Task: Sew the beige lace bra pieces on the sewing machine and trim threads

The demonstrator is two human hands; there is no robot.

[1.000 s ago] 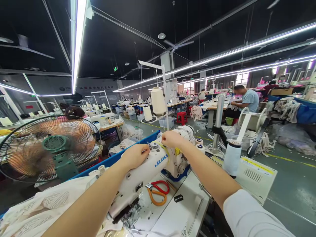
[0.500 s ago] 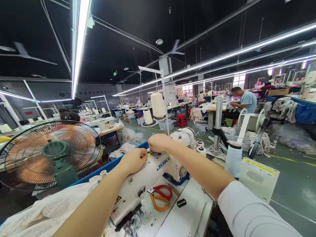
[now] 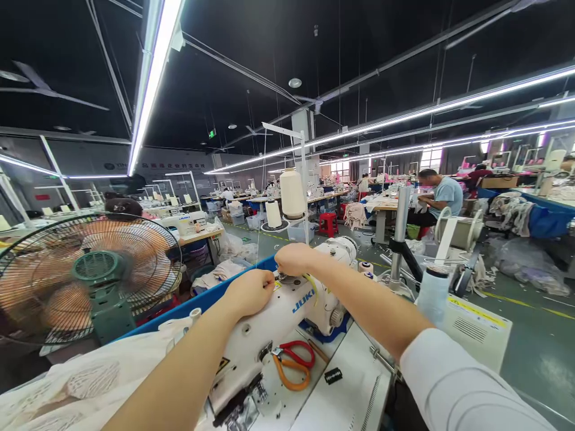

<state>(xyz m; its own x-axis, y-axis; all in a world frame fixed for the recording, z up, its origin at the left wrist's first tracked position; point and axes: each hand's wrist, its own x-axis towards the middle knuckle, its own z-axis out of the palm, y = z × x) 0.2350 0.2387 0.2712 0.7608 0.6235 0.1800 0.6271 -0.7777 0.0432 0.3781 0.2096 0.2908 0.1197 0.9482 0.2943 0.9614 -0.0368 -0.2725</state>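
Observation:
A white Juki sewing machine [image 3: 287,311] stands in front of me on a white table [image 3: 341,395]. My left hand [image 3: 249,292] rests on top of the machine arm with its fingers pinched together on a thin thread [image 3: 261,197] that runs up to the thread stand. My right hand [image 3: 294,258] is closed over the small metal parts on the machine's top, beside the left hand. A large cream thread cone [image 3: 292,193] and a smaller one [image 3: 272,214] sit on the stand behind the machine.
Scissors [image 3: 291,362] with red and orange handles lie on the table under the machine arm. A spinning fan [image 3: 85,275] stands at the left, white cloth [image 3: 85,377] below it. A white spool [image 3: 432,293] stands right. Other workers sit at distant tables.
My right hand slid left along the machine top toward my left hand. The view shifted slightly; both hands stay on the machine.

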